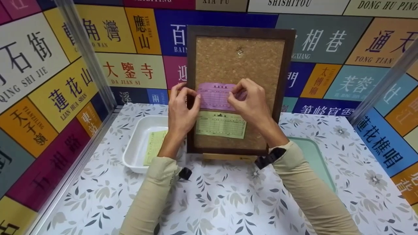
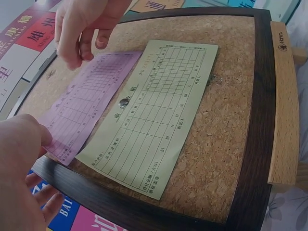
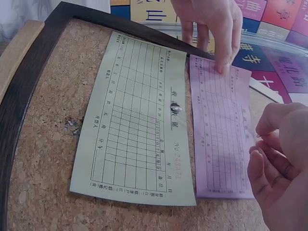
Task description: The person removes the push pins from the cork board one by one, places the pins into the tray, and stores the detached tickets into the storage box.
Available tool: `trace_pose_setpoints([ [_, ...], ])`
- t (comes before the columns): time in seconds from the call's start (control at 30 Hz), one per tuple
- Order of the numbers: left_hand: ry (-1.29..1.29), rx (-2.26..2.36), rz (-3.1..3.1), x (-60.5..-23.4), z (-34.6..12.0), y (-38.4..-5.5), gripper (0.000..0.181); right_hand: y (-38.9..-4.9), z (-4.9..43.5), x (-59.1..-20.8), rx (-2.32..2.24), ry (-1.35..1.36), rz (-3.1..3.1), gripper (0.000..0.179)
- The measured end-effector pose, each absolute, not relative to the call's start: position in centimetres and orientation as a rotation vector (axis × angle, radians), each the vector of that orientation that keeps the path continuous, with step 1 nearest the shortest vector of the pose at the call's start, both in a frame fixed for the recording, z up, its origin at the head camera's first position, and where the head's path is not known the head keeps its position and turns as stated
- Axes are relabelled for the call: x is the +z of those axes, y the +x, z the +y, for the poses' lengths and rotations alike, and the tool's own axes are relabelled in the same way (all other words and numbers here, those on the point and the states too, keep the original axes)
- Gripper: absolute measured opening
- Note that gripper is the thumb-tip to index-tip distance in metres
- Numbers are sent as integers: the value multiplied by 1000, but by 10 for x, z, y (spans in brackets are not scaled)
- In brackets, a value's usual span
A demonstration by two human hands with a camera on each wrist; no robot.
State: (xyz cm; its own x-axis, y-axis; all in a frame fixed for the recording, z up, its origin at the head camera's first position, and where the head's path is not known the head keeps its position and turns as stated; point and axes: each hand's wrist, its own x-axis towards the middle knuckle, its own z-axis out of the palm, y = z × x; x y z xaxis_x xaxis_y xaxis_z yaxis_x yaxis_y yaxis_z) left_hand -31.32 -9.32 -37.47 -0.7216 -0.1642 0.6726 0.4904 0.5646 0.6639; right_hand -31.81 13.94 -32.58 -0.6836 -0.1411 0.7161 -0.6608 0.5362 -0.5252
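Observation:
A pink receipt slip (image 1: 214, 96) lies sideways against an upright, dark-framed cork board (image 1: 218, 65). My left hand (image 1: 183, 106) holds the slip's left end, its thumb (image 2: 42, 134) on the paper and other fingers beyond the frame's edge. Over the slip's right part is my right hand (image 1: 249, 101); its thumb and forefinger tips (image 3: 259, 159) pinch a small, mostly hidden thing that I cannot tell. Just below the pink slip, a green receipt slip (image 1: 222, 125) hangs from a silver pushpin (image 3: 175, 107) near its top edge.
Another shiny pin (image 1: 240, 51) sits high on the cork. Left of the board stands a white tray (image 1: 129, 156) with green slips (image 1: 153, 145) inside. A pale green tray (image 1: 321, 163) lies at the right. The board rests on a wooden stand (image 2: 284, 110) over a floral tablecloth (image 1: 222, 195).

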Motion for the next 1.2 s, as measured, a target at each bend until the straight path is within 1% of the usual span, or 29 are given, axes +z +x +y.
trace_pose_setpoints([
  [0.47,-234,-1215,-2004,-371,-103,-304,12,-305,169,-331,1189,572,-2137,8],
  [0.77,-206,-1299,-2005,-375,-113,-297,14,-298,185,-338,1178,532,-2107,8],
  [1.07,-198,-1348,-2003,-379,-119,-293,14,-269,191,-331,1198,507,-2141,5],
  [1.2,-212,-1351,-1980,-384,-124,-293,13,-266,205,-340,1188,468,-2163,5],
])
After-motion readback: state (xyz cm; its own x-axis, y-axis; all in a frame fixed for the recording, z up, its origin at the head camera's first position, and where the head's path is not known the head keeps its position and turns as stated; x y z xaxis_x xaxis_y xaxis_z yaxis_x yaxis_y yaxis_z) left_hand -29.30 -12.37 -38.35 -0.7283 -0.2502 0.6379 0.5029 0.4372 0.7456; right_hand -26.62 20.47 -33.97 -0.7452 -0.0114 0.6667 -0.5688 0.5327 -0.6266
